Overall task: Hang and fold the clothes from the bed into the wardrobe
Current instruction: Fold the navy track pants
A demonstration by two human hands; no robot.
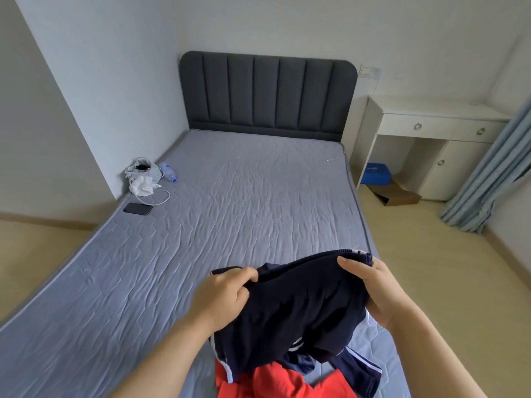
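A dark navy garment with white side stripes (298, 308) hangs lifted above the near end of the grey bed (224, 202). My left hand (222, 297) grips its upper left edge. My right hand (373, 288) holds its upper right edge, near the elastic band, thumb on top of the cloth. Under the navy garment a red-orange garment (275, 383) lies crumpled on the mattress. A bit of white cloth (370, 321) shows below my right hand. The wardrobe is out of view.
At the bed's left edge lie a black phone (138, 209), a white cable (156, 198), a white bag with tissue (142, 179) and a plastic bottle (169, 171). A white desk (428, 133) stands right of the dark headboard (267, 93), by a blue curtain (488, 173).
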